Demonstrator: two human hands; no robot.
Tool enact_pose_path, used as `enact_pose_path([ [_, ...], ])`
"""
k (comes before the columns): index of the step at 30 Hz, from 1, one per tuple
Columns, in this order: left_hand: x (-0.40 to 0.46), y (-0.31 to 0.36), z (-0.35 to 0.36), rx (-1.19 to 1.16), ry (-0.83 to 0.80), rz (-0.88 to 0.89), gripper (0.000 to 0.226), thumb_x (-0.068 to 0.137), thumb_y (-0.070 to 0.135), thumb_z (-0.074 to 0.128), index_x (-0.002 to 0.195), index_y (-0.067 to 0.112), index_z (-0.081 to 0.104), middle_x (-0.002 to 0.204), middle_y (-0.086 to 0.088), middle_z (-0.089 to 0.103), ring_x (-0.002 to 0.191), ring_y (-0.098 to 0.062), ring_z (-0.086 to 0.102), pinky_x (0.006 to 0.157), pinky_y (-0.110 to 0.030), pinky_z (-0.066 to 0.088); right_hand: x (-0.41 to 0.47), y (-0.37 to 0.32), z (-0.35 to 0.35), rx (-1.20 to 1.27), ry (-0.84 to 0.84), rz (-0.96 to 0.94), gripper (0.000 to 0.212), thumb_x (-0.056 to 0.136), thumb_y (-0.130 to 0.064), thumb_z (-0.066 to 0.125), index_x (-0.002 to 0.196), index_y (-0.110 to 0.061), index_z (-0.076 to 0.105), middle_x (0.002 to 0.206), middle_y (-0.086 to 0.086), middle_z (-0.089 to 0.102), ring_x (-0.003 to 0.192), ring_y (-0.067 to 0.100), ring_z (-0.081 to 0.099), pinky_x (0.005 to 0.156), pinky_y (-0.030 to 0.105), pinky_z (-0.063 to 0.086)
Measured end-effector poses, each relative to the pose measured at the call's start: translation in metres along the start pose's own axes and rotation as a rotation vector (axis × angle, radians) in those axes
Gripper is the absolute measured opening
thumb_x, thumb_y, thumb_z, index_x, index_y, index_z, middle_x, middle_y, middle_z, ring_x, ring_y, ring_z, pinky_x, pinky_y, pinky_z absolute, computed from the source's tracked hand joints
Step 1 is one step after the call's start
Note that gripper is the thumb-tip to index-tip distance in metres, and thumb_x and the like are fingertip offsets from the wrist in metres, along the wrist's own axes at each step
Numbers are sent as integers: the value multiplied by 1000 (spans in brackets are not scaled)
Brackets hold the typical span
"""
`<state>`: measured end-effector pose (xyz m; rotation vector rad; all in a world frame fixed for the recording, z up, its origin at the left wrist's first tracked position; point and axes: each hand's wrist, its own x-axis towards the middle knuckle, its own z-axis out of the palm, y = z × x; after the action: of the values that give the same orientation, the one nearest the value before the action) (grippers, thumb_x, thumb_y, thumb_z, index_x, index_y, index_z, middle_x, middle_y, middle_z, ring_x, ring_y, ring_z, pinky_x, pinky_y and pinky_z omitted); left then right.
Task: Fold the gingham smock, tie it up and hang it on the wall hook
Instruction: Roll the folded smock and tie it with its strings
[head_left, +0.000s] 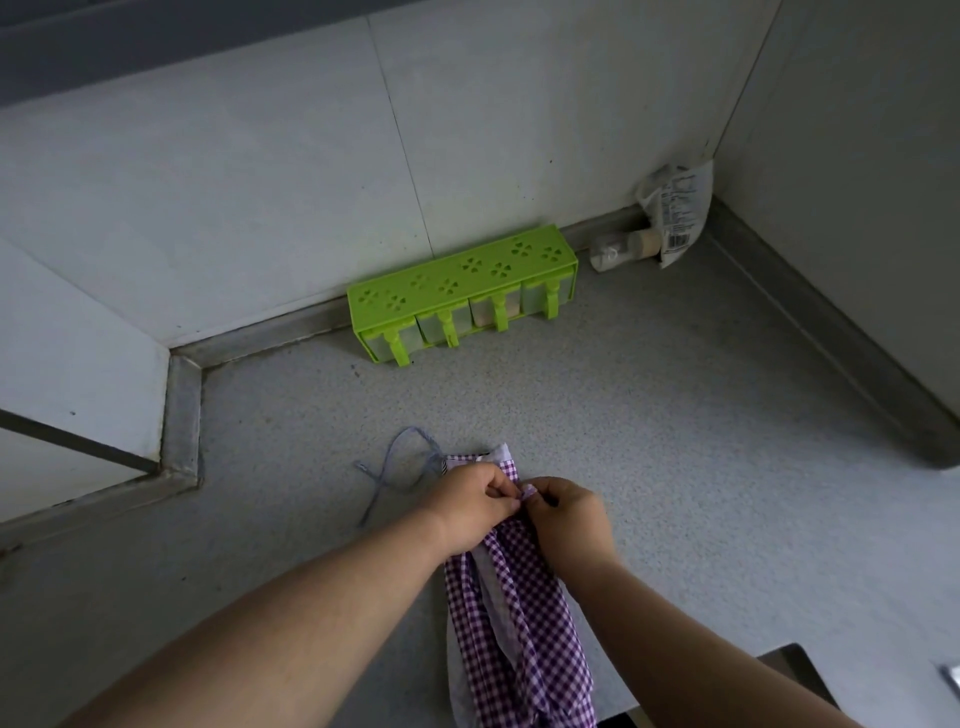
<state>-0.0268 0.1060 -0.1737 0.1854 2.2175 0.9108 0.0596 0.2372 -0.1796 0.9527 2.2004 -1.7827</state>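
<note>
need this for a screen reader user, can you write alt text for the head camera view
Both hands pinch the upper part of a purple gingham smock folded into a long strip on a grey countertop, the left hand and right hand meeting at the fabric. A thin cord trails to the left; a green spice rack stands against the tiled wall behind.

The rack (462, 293) stands on the counter (675, 415) against the back wall (260, 182). Right of the rack, by the same wall, lies a jar (626, 249) on its side, and right of the jar a packet (678, 213) leans in the corner. Before the rack, nearer the person, lies the smock (514, 613), running lengthwise away from the rack. The left hand (470, 506) and right hand (569, 517) meet on its far end. A cord (400, 467) lies left of that end, between smock and rack.
</note>
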Motion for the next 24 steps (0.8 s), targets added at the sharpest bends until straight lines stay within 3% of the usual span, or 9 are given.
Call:
enact_pose_path([
  [4,1,-2,-1,-72,-9,-19,18,93,14,79,83,26,70,93,-1,79,94,-19,76,96,-36,59,-4,6,-5,-239,-89,-190,17,98,-20,61,100,-22,77,98,-10,69,91,1,63,82,25,53],
  [6,0,-2,-2,-83,-17,-20,19,92,12,79,83,26,70,93,-2,79,95,-20,76,97,-38,59,-3,6,-8,-268,-113,-196,13,98,-24,63,99,-28,75,97,-12,69,89,0,63,78,19,51],
  [9,-1,-2,-3,-105,-35,-23,17,92,12,80,86,25,71,94,-2,80,95,-18,76,98,-37,59,0,1,-10,-194,-81,-83,13,100,-26,63,90,-31,71,87,-11,72,80,2,66,66,14,48],
  [14,0,-6,-5,-59,-48,-21,15,88,21,84,82,32,77,89,9,81,93,-11,77,100,-38,58,-4,-8,-2,176,-17,131,10,99,-21,64,96,-22,74,85,-6,78,80,9,75,76,30,62],
  [17,0,-1,-3,0,-17,-21,16,87,26,86,80,33,73,88,9,79,90,-9,74,95,-34,58,-8,-4,-2,183,-30,94,19,101,-17,61,94,-23,78,85,-6,79,81,9,75,82,35,63],
  [19,-1,3,-3,46,11,-21,18,87,31,85,82,31,68,89,9,75,85,-9,70,80,-27,56,-13,-3,-6,181,-73,58,25,100,-12,59,93,-23,80,87,-4,79,85,12,75,84,37,63],
  [21,-4,8,-4,129,33,-14,19,89,33,82,87,29,63,89,11,70,79,-2,62,64,-18,42,-16,-2,-8,216,-131,43,22,99,-13,61,97,-23,80,92,-3,80,90,14,76,86,36,62],
  [24,-6,10,-5,193,10,7,18,91,32,78,89,30,60,87,13,65,76,3,56,61,-17,37,-14,3,-5,157,-113,-5,16,100,-22,64,101,-28,79,95,-10,79,90,6,75,86,34,61],
])
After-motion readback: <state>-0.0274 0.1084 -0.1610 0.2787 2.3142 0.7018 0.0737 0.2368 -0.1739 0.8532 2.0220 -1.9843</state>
